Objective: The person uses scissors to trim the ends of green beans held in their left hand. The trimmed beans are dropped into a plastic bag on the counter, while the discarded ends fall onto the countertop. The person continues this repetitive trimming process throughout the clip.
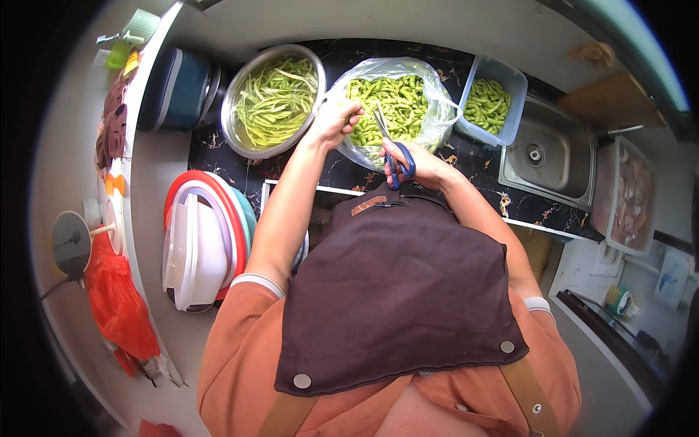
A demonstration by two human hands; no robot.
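Note:
My right hand (pixel 418 164) holds scissors (pixel 401 161) with dark blue handles, their blades pointing up over a plastic bag (pixel 445 112) full of green soybean pods (pixel 390 98). My left hand (pixel 336 123) is closed at the bag's left edge, with fingertips pinched together; what looks like a green pod shows at them, mostly hidden. To the left of the bag stands a steel bowl (pixel 229 117) with long green strips of vegetable (pixel 278 104), seemingly in water. On the right, a clear plastic container (pixel 494 136) holds more green pods (pixel 486 104).
A steel sink (pixel 568 131) is set into the black patterned counter (pixel 475 169) on the right. Past it stands a lidded plastic box (pixel 633 196). Colored basins and plastic tubs (pixel 205 240) stand at the left, below a dark blue container (pixel 185 90). A red plastic bag (pixel 117 295) hangs further left.

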